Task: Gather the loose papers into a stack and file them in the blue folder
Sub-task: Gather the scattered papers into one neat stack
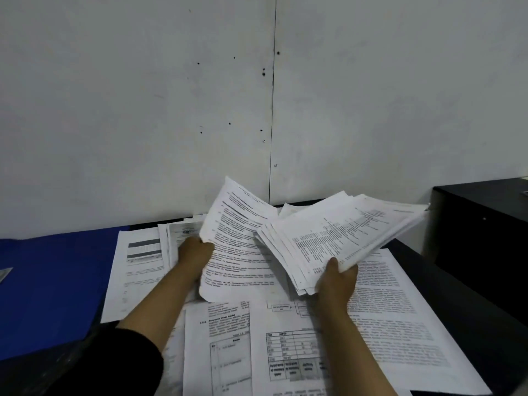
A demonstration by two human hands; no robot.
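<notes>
Watching the head feed from my end, here's where it's at. The right hand [337, 281] is clamped on the near corner of a ragged bundle of sheets [343, 235], thumb on top, holding it up off the worktop [457, 281]. It fans out toward the far right. My read is that this is the collecting hand, kept in the air so new pages can be slid in.

The left hand [195, 252] grips a single printed sheet [234, 244] by its left edge. It's lifted and curling, and its right side runs in behind the bundle, so it's probably being fed in.

Plenty of loose papers [285, 352] lie flat and overlapping under both arms, so I'd call the gathering maybe half done. The blue folder [51, 281] lies flat at the left of the worktop, touching the leftmost page, with nothing filed in it as far as I can see. I can't tell if it's open or closed.

That bundle will need squaring up before it goes in, the edges are all over the place.
</notes>
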